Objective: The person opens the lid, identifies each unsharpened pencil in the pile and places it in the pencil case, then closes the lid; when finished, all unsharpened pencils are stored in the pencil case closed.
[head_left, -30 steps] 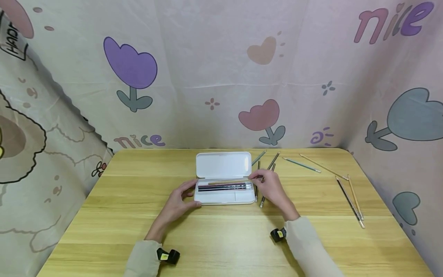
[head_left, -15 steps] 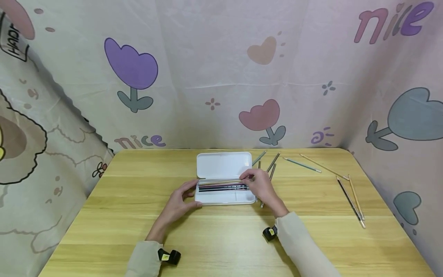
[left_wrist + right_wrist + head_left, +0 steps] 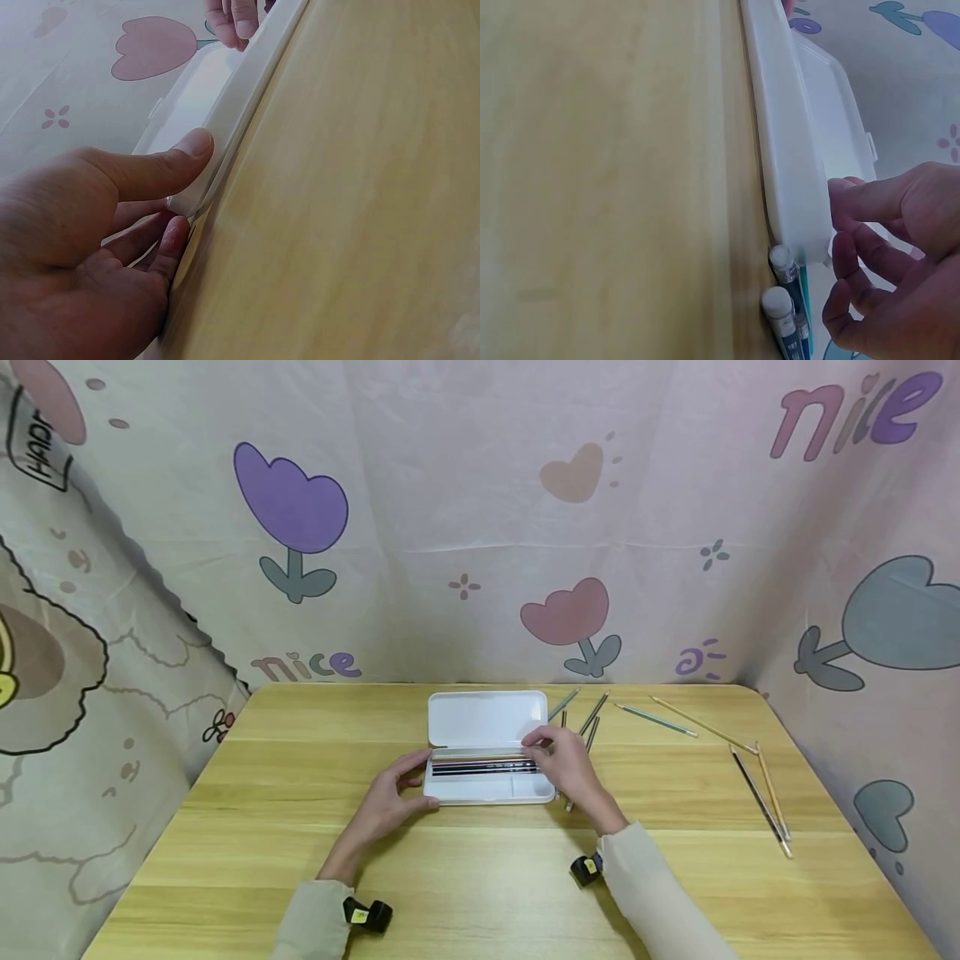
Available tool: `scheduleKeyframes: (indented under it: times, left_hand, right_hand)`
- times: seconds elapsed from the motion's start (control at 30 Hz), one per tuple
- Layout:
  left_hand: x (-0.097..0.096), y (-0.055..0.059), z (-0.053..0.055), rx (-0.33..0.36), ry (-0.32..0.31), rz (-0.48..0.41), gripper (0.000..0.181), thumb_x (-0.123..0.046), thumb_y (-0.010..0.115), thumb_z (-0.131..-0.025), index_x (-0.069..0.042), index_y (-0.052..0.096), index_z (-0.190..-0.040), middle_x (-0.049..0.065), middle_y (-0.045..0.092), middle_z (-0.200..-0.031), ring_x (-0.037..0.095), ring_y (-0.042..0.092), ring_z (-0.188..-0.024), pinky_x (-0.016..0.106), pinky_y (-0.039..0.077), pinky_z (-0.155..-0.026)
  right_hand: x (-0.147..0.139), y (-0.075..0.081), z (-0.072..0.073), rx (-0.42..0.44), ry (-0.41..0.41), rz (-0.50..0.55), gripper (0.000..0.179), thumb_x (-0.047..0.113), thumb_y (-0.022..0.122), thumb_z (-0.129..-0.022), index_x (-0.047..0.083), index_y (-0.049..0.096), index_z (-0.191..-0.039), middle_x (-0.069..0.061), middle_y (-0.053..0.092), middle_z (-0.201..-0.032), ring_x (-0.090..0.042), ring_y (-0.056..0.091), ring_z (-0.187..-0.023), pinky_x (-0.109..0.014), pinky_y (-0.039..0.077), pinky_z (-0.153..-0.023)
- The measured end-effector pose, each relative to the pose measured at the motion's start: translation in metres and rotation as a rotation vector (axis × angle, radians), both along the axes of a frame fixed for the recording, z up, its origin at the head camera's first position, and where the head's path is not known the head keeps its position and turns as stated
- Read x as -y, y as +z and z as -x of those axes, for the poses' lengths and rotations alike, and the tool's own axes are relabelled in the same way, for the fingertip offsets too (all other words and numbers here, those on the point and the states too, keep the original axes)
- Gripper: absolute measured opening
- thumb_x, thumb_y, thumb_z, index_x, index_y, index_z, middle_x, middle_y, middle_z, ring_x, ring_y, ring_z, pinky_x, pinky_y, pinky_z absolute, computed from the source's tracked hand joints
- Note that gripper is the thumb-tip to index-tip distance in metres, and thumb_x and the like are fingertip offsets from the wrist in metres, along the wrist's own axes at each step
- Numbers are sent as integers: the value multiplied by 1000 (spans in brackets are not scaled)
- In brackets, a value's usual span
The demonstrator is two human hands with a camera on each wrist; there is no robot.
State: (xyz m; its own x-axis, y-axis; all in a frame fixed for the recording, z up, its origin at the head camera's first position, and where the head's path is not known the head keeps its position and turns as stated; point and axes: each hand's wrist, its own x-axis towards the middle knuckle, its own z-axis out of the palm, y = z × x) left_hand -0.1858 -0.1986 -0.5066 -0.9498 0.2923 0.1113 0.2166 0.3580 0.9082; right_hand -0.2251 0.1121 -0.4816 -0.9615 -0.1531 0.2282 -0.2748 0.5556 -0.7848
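Observation:
A white pencil case (image 3: 471,789) lies on the table with its lid (image 3: 487,718) tipped back. Several dark pencils (image 3: 480,767) lie side by side in its long compartment, a yellowish pencil (image 3: 472,757) along their far side. My left hand (image 3: 386,797) grips the case's left end; its thumb (image 3: 176,161) rests on the near wall in the left wrist view. At the right end, my right hand (image 3: 566,764) reaches inside with thumb and fingers pinched at the yellowish pencil's end. The pinched end is hidden behind the case wall in the right wrist view.
Just right of the case lie several loose pencils (image 3: 592,727), two eraser ends (image 3: 780,300) close against it. Farther right are a green pencil (image 3: 656,720), a yellow pencil (image 3: 703,724), another yellow pencil (image 3: 772,789) and a black pencil (image 3: 759,802). A patterned cloth (image 3: 420,635) hangs behind the table.
My right hand has moved left into the case, and the yellowish pencil has come down from a slight slant to lie along the dark ones. My left hand stays at the case's left end.

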Motion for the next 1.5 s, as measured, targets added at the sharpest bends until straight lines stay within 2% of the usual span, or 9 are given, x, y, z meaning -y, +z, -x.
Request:
scheduleKeyframes:
  times: [0.27, 0.6, 0.73, 0.93, 1.07, 1.23, 1.37, 1.5]
  left_hand:
    - [-2, 0, -1, 3, -1, 12, 80, -5, 86, -82, 2, 47, -151, 21, 46, -153, 38, 56, -126, 45, 51, -105]
    - [-1, -1, 0, 5, -4, -8, 80, -7, 87, -82, 1, 48, -151, 21, 47, -153, 37, 54, -128, 47, 50, -106]
    - [0, -3, 0, 2, -6, -9, 80, -8, 87, -81, 1, 48, -151, 20, 47, -153, 37, 54, -129, 47, 50, -106]
    - [0, -4, 1, -1, -6, -11, 80, -6, 88, -81, 1, 48, -150, 20, 47, -153, 37, 53, -130, 46, 50, -106]
    - [0, -3, -1, 4, 2, -9, 80, -6, 87, -81, 2, 48, -150, 21, 46, -153, 38, 53, -130, 46, 50, -106]
    - [1, -1, -1, 2, 9, 2, 79, -7, 87, -81, 1, 48, -150, 21, 47, -153, 37, 54, -129, 46, 50, -106]
    - [1, -1, 0, -1, 8, 2, 80, -8, 88, -81, 0, 49, -150, 21, 47, -153, 37, 53, -130, 46, 49, -107]
    - [0, -1, 1, -7, 2, -7, 80, -7, 88, -80, 1, 49, -150, 21, 47, -153, 37, 53, -130, 46, 50, -107]
  right_hand:
    - [-15, 4, -11, -28, -26, 27, 8, -1, 74, -91, 2, 75, -99, -6, 70, -88, -21, 61, -79, -23, 50, -62]
    - [-45, 4, -28, -67, -95, 2, 15, 1, 76, -90, -1, 75, -104, -4, 67, -84, -19, 63, -78, -24, 56, -68]
    - [-55, 3, -33, -38, -110, -38, 15, 2, 76, -89, 0, 74, -104, -3, 67, -84, -18, 64, -78, -25, 57, -70]
    - [-67, -1, -39, 66, -98, -126, 18, 3, 78, -88, -1, 74, -105, -3, 67, -83, -15, 61, -74, -23, 53, -65]
    - [-72, 0, -45, 117, -77, -169, 22, 6, 80, -88, 0, 73, -108, -4, 69, -85, -16, 64, -75, -31, 57, -69]
    - [-75, 2, -48, 126, -82, -190, 20, 9, 80, -88, 1, 73, -106, -7, 71, -91, -21, 67, -82, -42, 60, -78]
    - [-78, 4, -48, 122, -99, -226, 20, 13, 80, -89, 1, 73, -103, -11, 69, -96, -24, 67, -85, -44, 60, -79]
    - [-82, 5, -49, 140, -130, -253, 26, 7, 81, -87, -2, 71, -108, -13, 68, -99, -24, 66, -86, -44, 59, -79]
